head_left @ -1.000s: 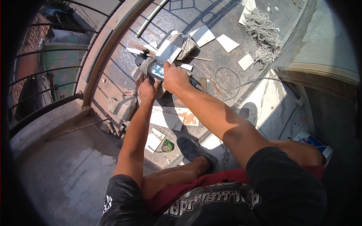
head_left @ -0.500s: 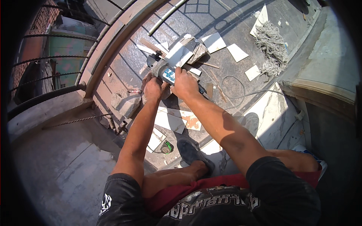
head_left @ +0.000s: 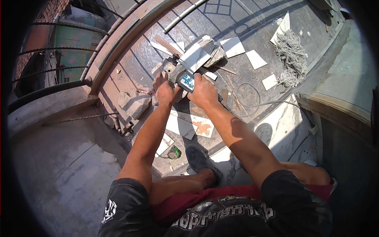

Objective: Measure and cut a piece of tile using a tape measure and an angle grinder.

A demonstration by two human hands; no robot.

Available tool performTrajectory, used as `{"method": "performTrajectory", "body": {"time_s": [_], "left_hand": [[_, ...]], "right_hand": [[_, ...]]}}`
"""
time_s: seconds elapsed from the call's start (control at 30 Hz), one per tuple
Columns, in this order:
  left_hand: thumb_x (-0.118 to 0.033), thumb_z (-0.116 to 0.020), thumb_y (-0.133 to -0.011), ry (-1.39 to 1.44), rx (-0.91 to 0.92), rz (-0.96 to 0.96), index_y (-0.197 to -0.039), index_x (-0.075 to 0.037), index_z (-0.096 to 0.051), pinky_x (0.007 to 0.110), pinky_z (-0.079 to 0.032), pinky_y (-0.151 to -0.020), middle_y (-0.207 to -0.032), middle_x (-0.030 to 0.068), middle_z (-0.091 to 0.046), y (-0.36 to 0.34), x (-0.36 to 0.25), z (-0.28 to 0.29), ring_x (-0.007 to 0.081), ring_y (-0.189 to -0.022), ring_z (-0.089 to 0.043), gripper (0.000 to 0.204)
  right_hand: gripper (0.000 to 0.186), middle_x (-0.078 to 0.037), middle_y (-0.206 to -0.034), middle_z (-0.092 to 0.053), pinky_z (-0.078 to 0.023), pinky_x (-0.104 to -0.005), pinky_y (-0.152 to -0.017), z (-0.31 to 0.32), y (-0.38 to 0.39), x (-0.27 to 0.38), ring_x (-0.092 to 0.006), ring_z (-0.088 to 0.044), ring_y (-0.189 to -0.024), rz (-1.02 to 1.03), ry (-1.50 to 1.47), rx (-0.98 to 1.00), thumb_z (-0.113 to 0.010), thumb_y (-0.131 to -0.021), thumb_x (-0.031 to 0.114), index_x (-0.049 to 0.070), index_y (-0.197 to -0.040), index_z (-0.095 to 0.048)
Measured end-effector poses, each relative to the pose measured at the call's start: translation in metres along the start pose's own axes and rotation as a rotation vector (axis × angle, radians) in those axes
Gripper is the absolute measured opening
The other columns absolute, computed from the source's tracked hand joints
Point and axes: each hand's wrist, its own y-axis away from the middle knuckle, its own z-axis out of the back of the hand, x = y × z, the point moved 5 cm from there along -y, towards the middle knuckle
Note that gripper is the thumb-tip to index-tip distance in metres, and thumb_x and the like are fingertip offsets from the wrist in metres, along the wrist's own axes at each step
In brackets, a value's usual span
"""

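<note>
Power tool held over tile scraps on a sunlit balcony floor

A hand-held power tool (head_left: 187,82) is seen at twelve o'clock from the centre of the view, its grey head pointed toward ten. Its body is gripped from above by the right hand (head_left: 203,93), with the fingers wrapped closely round it. The left hand (head_left: 166,93) is set at the near side of the head, fingers slightly bent; whether the tool is gripped or only touched by them cannot be told.

Taking the tool as the clock's centre, a white tile piece (head_left: 195,58) is found just beside the head at one o'clock, and a rough stone block (head_left: 215,54) at two. A tangled bundle of rope (head_left: 291,59) is placed near three. A concrete chunk (head_left: 134,103) is seen at eight. At six, a small green-and-black object (head_left: 174,153) is left near a dark shoe (head_left: 199,158). A pale pipe (head_left: 183,16) is laid at twelve.
</note>
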Motion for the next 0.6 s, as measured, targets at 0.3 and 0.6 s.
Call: {"method": "performTrajectory", "body": {"time_s": [0.3,0.6], "left_hand": [[-0.070,-0.075,-0.072,0.015,0.047,0.032,-0.155,-0.026,-0.041,0.054,-0.026,-0.118,-0.163,0.0113,-0.028,0.006,-0.022,0.025,0.0385,-0.145,-0.030,0.100],[-0.074,-0.072,-0.073,0.006,0.036,0.026,-0.150,-0.025,-0.048,0.057,-0.028,-0.116,-0.162,0.0123,-0.030,0.004,-0.017,0.023,0.0392,-0.144,-0.031,0.095]], "right_hand": [[0.063,-0.020,-0.111,-0.066,-0.058,-0.0437,-0.088,0.005,-0.027,0.001,-0.0370,-0.069,-0.103,-0.041,0.109,0.048,-0.084,-0.073,0.024,0.000,-0.121,-0.050],[0.062,-0.019,-0.111,-0.066,-0.058,-0.0415,-0.088,0.002,-0.028,0.009,-0.0361,-0.070,-0.103,-0.008,0.127,0.037,-0.083,-0.074,0.025,0.002,-0.120,-0.049]]}}
